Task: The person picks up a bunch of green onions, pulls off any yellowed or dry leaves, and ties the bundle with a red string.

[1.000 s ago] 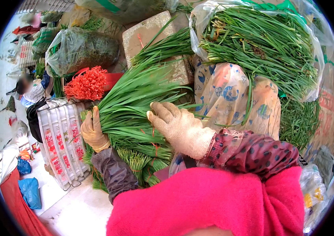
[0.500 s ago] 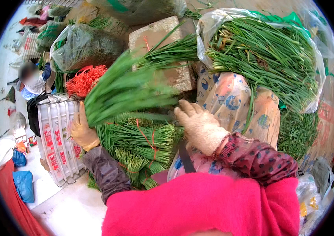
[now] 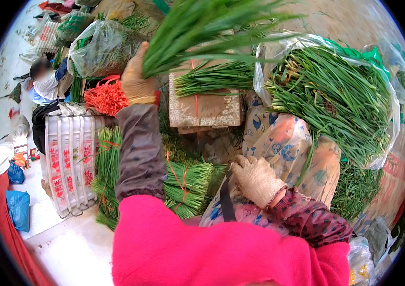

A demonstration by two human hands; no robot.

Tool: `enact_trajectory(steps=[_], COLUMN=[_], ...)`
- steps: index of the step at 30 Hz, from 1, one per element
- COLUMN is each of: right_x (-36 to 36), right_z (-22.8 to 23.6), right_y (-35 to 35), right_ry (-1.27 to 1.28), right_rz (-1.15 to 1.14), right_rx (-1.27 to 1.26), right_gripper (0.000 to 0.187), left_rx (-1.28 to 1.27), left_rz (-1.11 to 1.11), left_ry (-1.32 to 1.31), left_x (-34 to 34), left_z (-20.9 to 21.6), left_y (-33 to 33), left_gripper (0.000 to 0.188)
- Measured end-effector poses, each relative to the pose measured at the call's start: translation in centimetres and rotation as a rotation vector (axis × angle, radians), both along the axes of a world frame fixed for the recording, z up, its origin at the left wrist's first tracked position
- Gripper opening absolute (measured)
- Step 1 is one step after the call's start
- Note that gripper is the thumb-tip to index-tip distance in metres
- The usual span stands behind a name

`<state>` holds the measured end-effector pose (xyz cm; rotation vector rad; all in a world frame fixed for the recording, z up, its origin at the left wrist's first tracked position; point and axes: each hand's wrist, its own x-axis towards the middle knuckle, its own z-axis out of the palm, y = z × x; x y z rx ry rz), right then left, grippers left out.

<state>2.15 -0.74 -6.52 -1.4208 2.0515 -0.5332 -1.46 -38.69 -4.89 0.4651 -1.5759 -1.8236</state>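
Over the knees, on or just above a blue-printed plastic sheet (image 3: pixel 276 143), the right hand (image 3: pixel 256 181) sits with its gloved fingers loosely curled, seemingly around nothing; whether it touches the sheet I cannot tell. A dark strap (image 3: pixel 226 198) lies just beside it and could snag a fingertip if the hand lifted carelessly. Left of it, red-tied chive bundles (image 3: pixel 190 183) lie close together, and the left sleeve (image 3: pixel 140 148), crossing beside them, could drag their ties askew. Beyond them, the gloved left hand (image 3: pixel 138 78) is closed around one end of a loose bunch of garlic chives (image 3: pixel 202 38), held out toward the far part of a floral-bordered box (image 3: pixel 212 114). With one hand gripping and the long leaves unsupported, stems could slip out if that grip slackened, or the tips could disturb the smaller chive bunch (image 3: pixel 212 80) on the box and the thin red tie (image 3: pixel 196 110) under it. The held bunch looks bright green and flat-bladed, splayed rightward, blurred toward the tips, with no tie visible. Off to the right, chives (image 3: pixel 331 95) in a clear plastic bag (image 3: pixel 395 124) look darker and more tangled, and could spill if its slack rim were knocked
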Motion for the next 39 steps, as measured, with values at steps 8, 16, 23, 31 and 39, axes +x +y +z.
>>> enact_trajectory(steps=[8,16,23,31,39], right_x=[-1.9,-2.4,-2.5,-2.0,-2.2], right_z=[0.1,-2.0,-1.8,-1.8,-0.5], right_y=[-0.5,-0.4,-0.7,-0.3,3.7], right_ry=[-0.139,-0.136,-0.189,-0.147,-0.047], right_rz=[0.092,0.144,0.148,0.097,-0.109], right_rx=[0.080,-0.017,-0.042,-0.068,-0.386], right_gripper=[0.025,0.024,0.023,0.026,0.030], left_rx=[-1.653,-1.667,-1.671,-1.496,-1.476], left_rz=[-0.336,-0.667,-0.626,-0.712,-0.532], left_ry=[-1.088,-1.211,-1.428,-1.766,-1.305], left_x=[0.1,-1.1,0.8,-3.4,-0.8], left_z=[-17.4,-17.9,-19.9,-15.2,-13.8], left_y=[-3.0,-5.8,-6.7,-0.5,0.3], left_gripper=[0.094,0.119,0.144,0.152,0.154])
